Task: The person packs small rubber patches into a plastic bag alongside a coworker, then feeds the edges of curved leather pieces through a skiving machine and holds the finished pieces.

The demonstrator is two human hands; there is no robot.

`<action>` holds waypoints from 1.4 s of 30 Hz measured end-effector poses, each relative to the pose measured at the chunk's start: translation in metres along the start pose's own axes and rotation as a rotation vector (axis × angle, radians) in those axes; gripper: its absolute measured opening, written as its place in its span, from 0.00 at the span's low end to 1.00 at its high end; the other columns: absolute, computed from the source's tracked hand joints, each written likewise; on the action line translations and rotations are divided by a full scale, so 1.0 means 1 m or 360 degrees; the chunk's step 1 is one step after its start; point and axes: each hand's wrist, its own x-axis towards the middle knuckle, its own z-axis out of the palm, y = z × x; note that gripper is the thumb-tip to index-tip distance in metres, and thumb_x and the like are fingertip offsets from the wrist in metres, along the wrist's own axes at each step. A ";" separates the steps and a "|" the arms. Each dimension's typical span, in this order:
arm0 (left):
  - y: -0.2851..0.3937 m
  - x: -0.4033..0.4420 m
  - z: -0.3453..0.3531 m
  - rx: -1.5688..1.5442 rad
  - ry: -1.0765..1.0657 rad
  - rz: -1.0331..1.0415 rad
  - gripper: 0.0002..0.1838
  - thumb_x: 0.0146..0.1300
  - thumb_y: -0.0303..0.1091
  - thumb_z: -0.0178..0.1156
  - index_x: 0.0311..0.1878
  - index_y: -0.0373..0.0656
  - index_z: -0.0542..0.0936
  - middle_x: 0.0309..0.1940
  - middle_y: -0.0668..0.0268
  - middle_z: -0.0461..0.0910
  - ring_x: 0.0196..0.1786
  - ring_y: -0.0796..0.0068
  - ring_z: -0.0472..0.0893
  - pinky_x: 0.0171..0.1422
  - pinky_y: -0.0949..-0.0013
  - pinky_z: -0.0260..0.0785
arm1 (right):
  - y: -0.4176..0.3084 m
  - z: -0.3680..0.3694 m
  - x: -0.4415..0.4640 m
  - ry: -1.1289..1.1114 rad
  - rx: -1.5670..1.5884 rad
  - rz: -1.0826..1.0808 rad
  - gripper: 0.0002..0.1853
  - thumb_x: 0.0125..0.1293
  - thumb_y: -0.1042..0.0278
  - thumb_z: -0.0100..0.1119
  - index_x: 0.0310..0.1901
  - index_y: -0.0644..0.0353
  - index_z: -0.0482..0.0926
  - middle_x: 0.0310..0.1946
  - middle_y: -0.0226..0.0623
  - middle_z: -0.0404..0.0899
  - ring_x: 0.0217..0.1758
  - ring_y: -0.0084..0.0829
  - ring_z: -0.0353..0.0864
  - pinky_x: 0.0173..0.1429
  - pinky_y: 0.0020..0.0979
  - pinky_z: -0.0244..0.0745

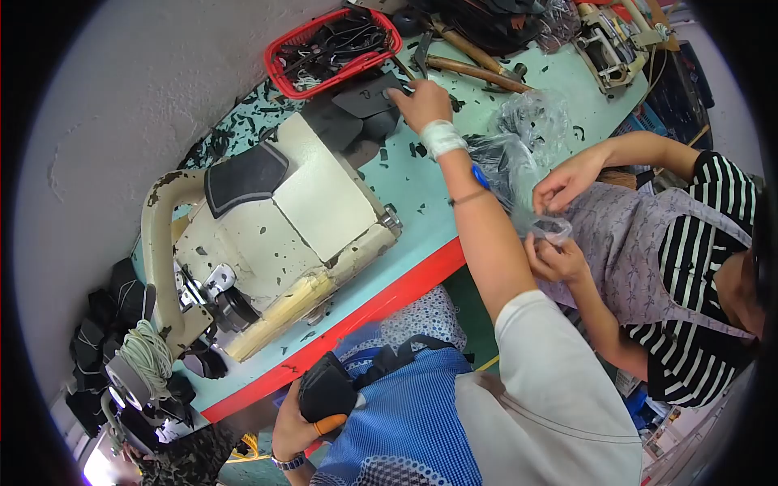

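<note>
My right hand, with a white wrapping at the wrist, reaches over the table. Its thumb and fingers pinch the edge of a flat black leather-like piece, which lies among similar pieces behind the machine. Low in the view, my left hand wears a watch and an orange finger cover. It is closed around a stack of black pieces beside my blue apron. Between the hands stands a cream sewing machine, with another black piece lying on it.
A red basket holds black scraps. Hammers lie at the back, with black offcuts scattered over the green table. At right, a co-worker's hands handle a clear plastic bag. Cord spool stands left.
</note>
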 end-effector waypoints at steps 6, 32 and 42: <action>-0.010 -0.007 0.002 -0.0104 0.0097 -0.0010 0.44 0.41 0.34 0.81 0.62 0.33 0.69 0.52 0.58 0.79 0.55 0.72 0.78 0.62 0.67 0.69 | 0.013 0.008 0.011 -0.0209 0.0053 0.0037 0.14 0.53 0.63 0.64 0.37 0.63 0.86 0.36 0.54 0.84 0.41 0.50 0.84 0.52 0.41 0.78; -0.011 0.000 -0.002 -0.0051 0.0034 -0.0067 0.47 0.40 0.35 0.82 0.63 0.32 0.68 0.53 0.58 0.79 0.55 0.70 0.79 0.62 0.66 0.70 | -0.025 0.016 0.012 -0.0327 0.0000 -0.0549 0.12 0.57 0.62 0.63 0.38 0.61 0.86 0.38 0.50 0.84 0.45 0.48 0.83 0.55 0.42 0.77; -0.017 -0.005 -0.004 -0.0034 0.0050 -0.0029 0.46 0.40 0.34 0.82 0.63 0.33 0.68 0.53 0.58 0.79 0.56 0.71 0.78 0.63 0.67 0.69 | 0.006 -0.003 -0.024 -0.0142 0.0392 -0.0174 0.06 0.56 0.70 0.62 0.31 0.63 0.83 0.29 0.49 0.83 0.37 0.48 0.84 0.45 0.41 0.78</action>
